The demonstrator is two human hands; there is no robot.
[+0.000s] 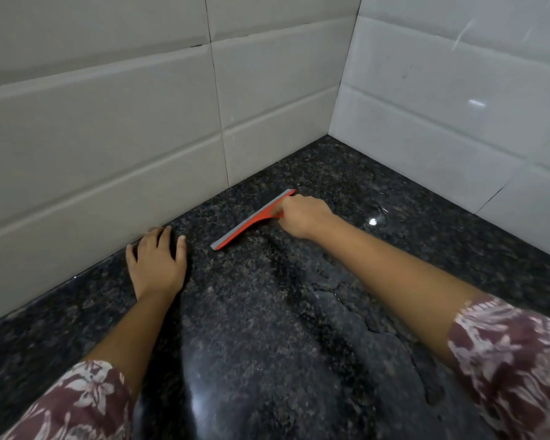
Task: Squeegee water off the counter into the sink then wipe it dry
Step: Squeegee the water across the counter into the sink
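Note:
My right hand grips the handle of a red squeegee with a grey rubber blade, its blade down on the dark speckled granite counter near the back corner. My left hand rests flat on the counter with fingers spread, close to the base of the left wall. A wet film with ragged edges covers the counter below and to the right of the squeegee. No sink or cloth is in view.
White tiled walls rise on the left and on the right, meeting in a corner behind the squeegee. Patterned maroon sleeves cover both my upper arms at the bottom of the view.

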